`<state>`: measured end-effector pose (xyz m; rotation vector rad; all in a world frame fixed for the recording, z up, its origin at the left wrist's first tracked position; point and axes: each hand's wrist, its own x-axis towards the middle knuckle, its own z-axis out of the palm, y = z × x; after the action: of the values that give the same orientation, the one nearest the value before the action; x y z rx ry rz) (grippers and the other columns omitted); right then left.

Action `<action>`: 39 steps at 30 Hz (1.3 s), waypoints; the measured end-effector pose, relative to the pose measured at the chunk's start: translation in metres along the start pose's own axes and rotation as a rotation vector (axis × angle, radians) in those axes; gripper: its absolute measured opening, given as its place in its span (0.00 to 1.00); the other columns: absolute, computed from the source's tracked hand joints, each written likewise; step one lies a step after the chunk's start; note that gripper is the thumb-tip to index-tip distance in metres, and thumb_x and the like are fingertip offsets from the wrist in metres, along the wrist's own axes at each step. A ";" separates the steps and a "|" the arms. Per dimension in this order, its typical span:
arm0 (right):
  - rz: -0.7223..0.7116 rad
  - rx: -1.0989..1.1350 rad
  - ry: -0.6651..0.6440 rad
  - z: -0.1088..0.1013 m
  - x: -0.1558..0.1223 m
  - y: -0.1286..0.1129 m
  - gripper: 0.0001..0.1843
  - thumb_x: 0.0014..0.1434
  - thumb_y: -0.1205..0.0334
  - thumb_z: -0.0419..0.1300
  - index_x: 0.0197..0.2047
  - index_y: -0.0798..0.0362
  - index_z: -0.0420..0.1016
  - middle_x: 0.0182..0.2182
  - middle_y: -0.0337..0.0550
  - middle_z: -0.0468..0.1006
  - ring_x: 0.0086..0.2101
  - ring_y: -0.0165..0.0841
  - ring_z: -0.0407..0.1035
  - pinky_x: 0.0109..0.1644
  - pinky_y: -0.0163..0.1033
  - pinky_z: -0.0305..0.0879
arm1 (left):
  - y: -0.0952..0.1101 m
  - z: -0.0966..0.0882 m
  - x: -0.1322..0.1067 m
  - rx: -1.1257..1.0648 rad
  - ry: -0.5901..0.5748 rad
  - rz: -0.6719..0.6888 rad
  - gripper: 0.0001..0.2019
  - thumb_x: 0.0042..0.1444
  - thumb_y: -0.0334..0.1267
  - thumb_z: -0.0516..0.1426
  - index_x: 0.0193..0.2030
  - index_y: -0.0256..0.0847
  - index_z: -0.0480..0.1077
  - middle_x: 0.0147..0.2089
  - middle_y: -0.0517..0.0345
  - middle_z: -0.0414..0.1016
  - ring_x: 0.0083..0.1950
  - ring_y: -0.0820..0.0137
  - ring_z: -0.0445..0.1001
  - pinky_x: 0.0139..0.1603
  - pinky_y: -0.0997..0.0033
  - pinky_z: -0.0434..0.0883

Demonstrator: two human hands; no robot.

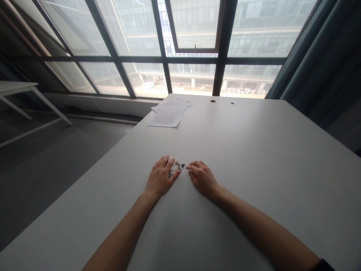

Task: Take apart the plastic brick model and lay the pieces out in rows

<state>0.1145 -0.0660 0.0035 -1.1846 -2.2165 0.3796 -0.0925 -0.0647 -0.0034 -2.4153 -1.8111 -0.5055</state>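
A small heap of tiny pieces (175,168), mostly white with some black and yellowish, lies on the white table (239,143). My left hand (162,174) rests flat on the heap's left side, fingers apart and thumb along its near edge, hiding part of it. One small black piece (183,165) sits at the heap's right edge. Just right of it is my right hand (202,177), its fingers bent loosely and thumb and forefinger apart. Nothing shows between those fingertips. The pieces are too small to tell their kind.
Printed paper sheets (167,114) overlap near the table's far left edge. Two small round items, one dark (213,101) and one partly white (233,102), are at the far edge. Windows stand behind, a dark curtain (304,64) at right, another table (18,87) at left.
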 end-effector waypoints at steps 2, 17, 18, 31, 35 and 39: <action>0.030 0.089 0.040 -0.011 -0.016 0.007 0.13 0.61 0.69 0.55 0.47 0.52 0.76 0.45 0.45 0.76 0.47 0.36 0.66 0.55 0.41 0.62 | 0.000 0.000 -0.001 0.000 0.048 0.002 0.26 0.60 0.52 0.51 0.61 0.40 0.62 0.65 0.44 0.59 0.67 0.53 0.56 0.66 0.50 0.57; 0.777 0.987 0.907 -0.120 -0.162 0.083 0.23 0.52 0.43 0.63 0.43 0.53 0.75 0.43 0.47 0.78 0.46 0.39 0.72 0.56 0.49 0.62 | -0.002 -0.018 -0.003 -0.426 0.607 -0.048 0.35 0.62 0.59 0.44 0.68 0.37 0.49 0.69 0.41 0.50 0.70 0.55 0.50 0.69 0.50 0.49; 0.748 0.989 0.959 -0.127 -0.164 0.085 0.24 0.53 0.41 0.61 0.44 0.52 0.75 0.45 0.47 0.77 0.49 0.39 0.70 0.59 0.51 0.60 | 0.005 -0.024 -0.004 -0.440 0.610 -0.008 0.37 0.62 0.60 0.44 0.70 0.39 0.46 0.71 0.42 0.47 0.71 0.55 0.47 0.70 0.50 0.47; -0.141 -0.212 -0.270 -0.131 -0.196 0.024 0.62 0.48 0.27 0.54 0.71 0.59 0.36 0.68 0.58 0.44 0.66 0.51 0.40 0.69 0.56 0.37 | 0.107 -0.042 -0.046 -0.208 -0.304 0.820 0.52 0.51 0.69 0.49 0.72 0.39 0.33 0.72 0.44 0.41 0.72 0.50 0.42 0.70 0.46 0.41; -0.097 -0.216 -0.451 -0.122 -0.196 0.029 0.58 0.51 0.31 0.56 0.71 0.58 0.35 0.68 0.58 0.44 0.66 0.49 0.41 0.69 0.55 0.39 | 0.107 -0.029 -0.050 -0.260 -0.542 0.773 0.49 0.53 0.64 0.53 0.72 0.43 0.33 0.73 0.47 0.39 0.72 0.51 0.42 0.70 0.46 0.41; -0.072 -0.194 -0.471 -0.122 -0.196 0.031 0.58 0.51 0.31 0.56 0.71 0.58 0.35 0.68 0.58 0.43 0.66 0.49 0.41 0.69 0.55 0.38 | 0.105 -0.027 -0.050 -0.282 -0.586 0.753 0.48 0.53 0.62 0.53 0.71 0.43 0.32 0.73 0.48 0.37 0.72 0.52 0.41 0.71 0.46 0.40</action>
<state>0.2940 -0.2134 0.0124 -1.2038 -2.7460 0.4594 -0.0114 -0.1489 0.0208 -3.4073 -0.7956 0.0388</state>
